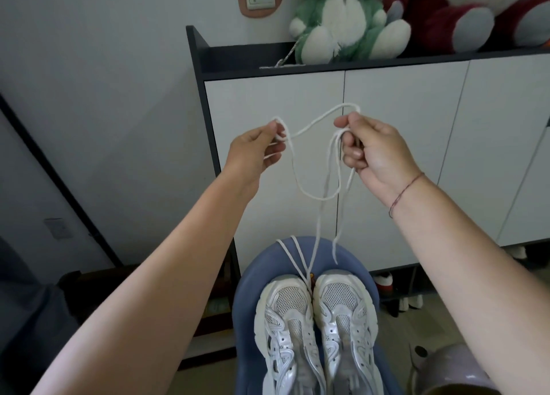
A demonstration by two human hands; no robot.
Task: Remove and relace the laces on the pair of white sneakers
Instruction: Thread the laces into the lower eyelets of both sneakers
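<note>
The white lace (309, 126) hangs in the air between our two raised hands, well above the white sneakers (285, 320), which sit side by side, toes away from us, on a blue seat (253, 281). Our left hand (256, 150) pinches a small loop of the lace between thumb and fingers. Our right hand (372, 147) has its fingers curled round several gathered strands that trail down toward the toes. More white cord lies across the front of the seat and runs in between the two toes, and we cannot tell whether it is the same lace or the second one. The eyelets that show look bare, so we judge the removal done, or nearly so, and the step in hand is straightening the lace before relacing. The next move calls for finding a free tip, shaking out the slack loop and bringing that tip down to the lowest eyelet of one shoe. Behind the seat stands a white-doored cabinet (268, 111) with plush toys (342, 16) on top.
</note>
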